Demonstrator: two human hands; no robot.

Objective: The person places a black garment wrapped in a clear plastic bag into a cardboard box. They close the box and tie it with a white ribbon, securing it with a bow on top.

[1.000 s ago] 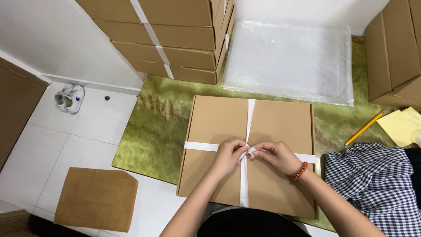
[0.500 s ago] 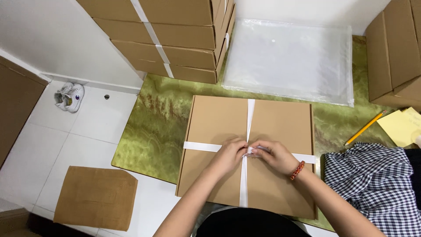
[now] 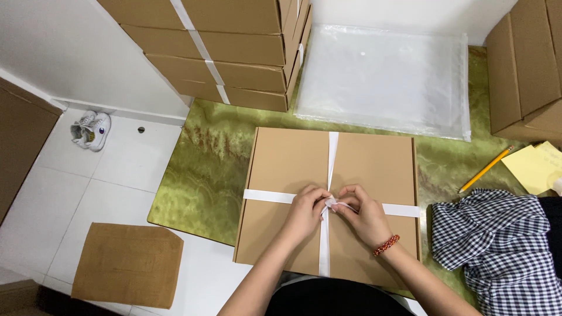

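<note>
A flat brown cardboard box [image 3: 287,169] lies on a green marbled table [image 3: 205,169]. A white ribbon [image 3: 266,196] crosses it lengthwise and sideways, meeting near the box's middle. My left hand [image 3: 307,212] and my right hand [image 3: 364,215] sit side by side at that crossing. The fingers of both hands pinch the white ribbon ends at the knot [image 3: 329,205]. A red bead bracelet [image 3: 386,245] circles my right wrist.
Stacked ribbon-tied cardboard boxes [image 3: 234,52] stand at the back left, more boxes [image 3: 521,70] at the right. Clear plastic bags [image 3: 386,76] lie behind the box. A yellow pencil [image 3: 485,170], yellow paper [image 3: 535,167] and checked cloth [image 3: 503,246] are at right. Cardboard [image 3: 129,272] and white shoes [image 3: 91,130] are on the floor.
Both hands stay at the ribbon crossing; the fingers have drawn closer together over the knot. The box has not moved.
</note>
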